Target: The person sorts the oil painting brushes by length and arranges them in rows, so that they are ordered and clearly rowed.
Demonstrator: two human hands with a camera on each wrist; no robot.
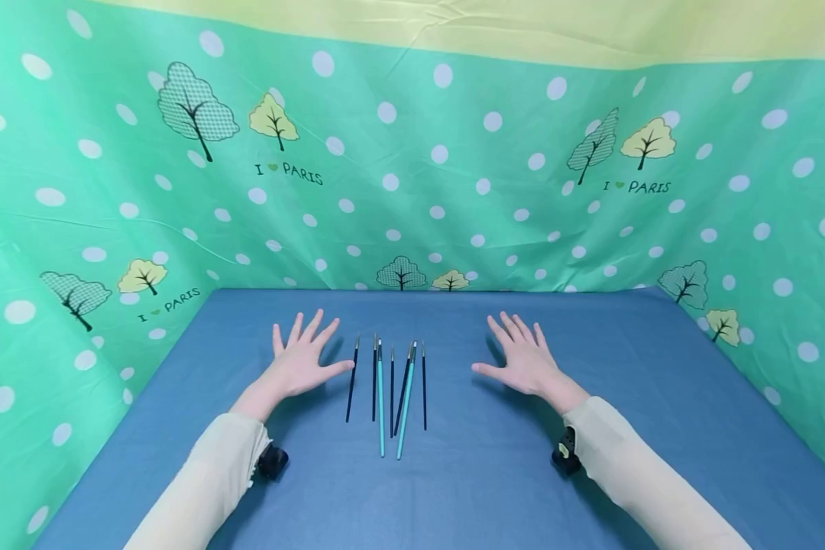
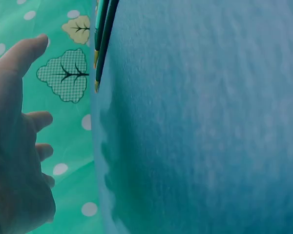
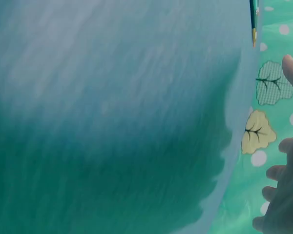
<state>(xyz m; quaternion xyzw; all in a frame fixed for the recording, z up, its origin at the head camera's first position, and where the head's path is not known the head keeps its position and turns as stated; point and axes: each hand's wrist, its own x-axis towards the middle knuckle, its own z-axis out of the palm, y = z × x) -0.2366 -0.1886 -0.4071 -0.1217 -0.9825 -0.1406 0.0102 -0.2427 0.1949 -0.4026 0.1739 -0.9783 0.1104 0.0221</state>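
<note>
Several thin paintbrushes lie side by side on the blue tabletop, bristles pointing away from me. Most have dark handles, like the rightmost dark brush; two longer ones are turquoise, a left turquoise brush and a right turquoise brush. My left hand hovers with fingers spread, left of the brushes, its thumb tip close to the leftmost dark brush. To their right, my right hand is also spread and holds nothing. Both wrist views show the hands above the cloth, brush tips nearby.
A blue cloth covers the table. Behind and at both sides hangs a green curtain with white dots and printed trees. Each wrist carries a small black camera below a light sleeve.
</note>
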